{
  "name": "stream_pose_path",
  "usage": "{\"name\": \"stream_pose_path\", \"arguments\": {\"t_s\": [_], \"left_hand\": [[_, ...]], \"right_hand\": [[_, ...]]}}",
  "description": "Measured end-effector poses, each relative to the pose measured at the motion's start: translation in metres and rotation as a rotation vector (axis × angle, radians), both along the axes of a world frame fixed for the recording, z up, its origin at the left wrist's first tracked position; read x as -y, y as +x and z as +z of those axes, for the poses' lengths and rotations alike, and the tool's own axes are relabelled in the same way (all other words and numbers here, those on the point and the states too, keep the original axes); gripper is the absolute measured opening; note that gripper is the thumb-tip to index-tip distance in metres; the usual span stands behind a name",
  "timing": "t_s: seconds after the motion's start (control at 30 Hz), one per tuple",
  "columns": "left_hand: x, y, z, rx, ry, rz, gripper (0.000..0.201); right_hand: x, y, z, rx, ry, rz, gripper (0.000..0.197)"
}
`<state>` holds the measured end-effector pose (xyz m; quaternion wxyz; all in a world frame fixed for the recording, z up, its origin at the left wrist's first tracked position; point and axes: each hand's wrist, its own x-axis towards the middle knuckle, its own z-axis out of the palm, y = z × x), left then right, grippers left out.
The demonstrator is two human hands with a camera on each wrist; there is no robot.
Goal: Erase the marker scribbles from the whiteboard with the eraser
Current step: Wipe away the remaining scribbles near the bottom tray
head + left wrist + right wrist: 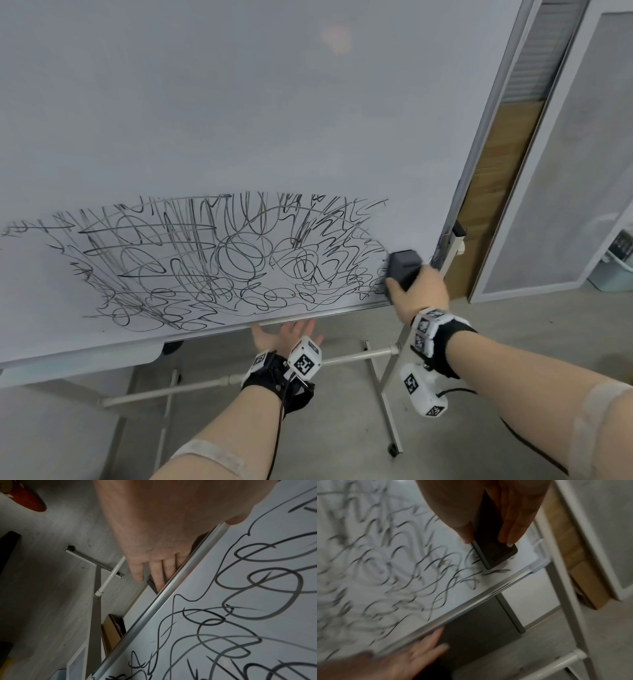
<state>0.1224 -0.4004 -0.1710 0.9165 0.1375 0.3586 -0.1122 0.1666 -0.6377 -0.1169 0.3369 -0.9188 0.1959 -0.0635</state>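
A large whiteboard [239, 102] on a metal stand carries dense black marker scribbles [205, 260] across its lower part. My right hand [419, 291] grips a black eraser [404, 267] and holds it flat against the board at the right end of the scribbles, near the lower right corner. In the right wrist view the eraser [493, 545] sits between thumb and fingers on the board, and the picture is blurred. My left hand [287, 334] is open, with its straight fingers [159, 574] under and behind the board's bottom frame [171, 588].
The stand's legs and white crossbar [356, 358] spread over the grey floor below the board. Right of the board stand a brown cardboard panel [496, 192] and a frosted partition [582, 171]. A pen tray [82, 366] hangs under the board's left part.
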Motion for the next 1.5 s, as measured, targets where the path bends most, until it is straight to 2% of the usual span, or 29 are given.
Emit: {"name": "stream_pose_path", "arguments": {"t_s": [0.1,0.17,0.33,0.43,0.5,0.63,0.77,0.97,1.13,1.2,1.33,1.43,1.5], "left_hand": [[0.0,0.002,0.001,0.003,0.005,-0.013,0.099],[-0.004,0.003,0.0,-0.002,-0.009,-0.019,0.1],[-0.009,0.003,-0.001,0.011,-0.054,-0.017,0.104],[-0.007,0.001,-0.005,0.025,-0.037,-0.025,0.105],[-0.007,0.001,-0.008,0.03,-0.043,-0.008,0.107],[-0.003,0.002,-0.01,0.021,-0.093,0.03,0.11],[-0.002,0.0,-0.009,0.02,-0.094,0.074,0.103],[-0.016,0.001,-0.013,-0.047,-0.121,0.222,0.098],[-0.027,0.003,-0.019,-0.02,-0.132,0.259,0.099],[-0.025,0.004,-0.02,-0.012,-0.142,0.263,0.094],[-0.018,0.007,-0.027,-0.032,-0.128,0.311,0.068],[-0.018,0.01,-0.029,-0.005,-0.089,0.267,0.056],[-0.021,0.011,-0.03,0.01,-0.067,0.25,0.052]], "right_hand": [[-0.027,-0.005,-0.005,0.022,-0.008,0.151,0.051],[-0.024,-0.005,-0.004,0.022,-0.03,0.17,0.05],[0.026,0.005,-0.009,-0.025,0.0,-0.014,0.05],[0.033,0.006,-0.01,-0.023,0.024,-0.072,0.053],[0.022,0.005,-0.013,-0.024,0.02,-0.057,0.055],[-0.009,-0.001,-0.025,-0.078,0.04,0.087,0.057],[-0.003,-0.002,-0.023,-0.077,0.007,0.116,0.054],[0.045,0.002,-0.008,-0.016,0.008,-0.079,0.061],[0.033,0.002,-0.012,-0.017,0.015,-0.097,0.057],[0.017,-0.003,-0.019,-0.021,-0.007,-0.039,0.054],[-0.013,-0.014,-0.032,-0.048,-0.05,0.118,0.052],[-0.009,-0.011,-0.03,-0.056,-0.059,0.093,0.051],[0.006,-0.005,-0.03,-0.05,-0.03,0.01,0.049]]}}
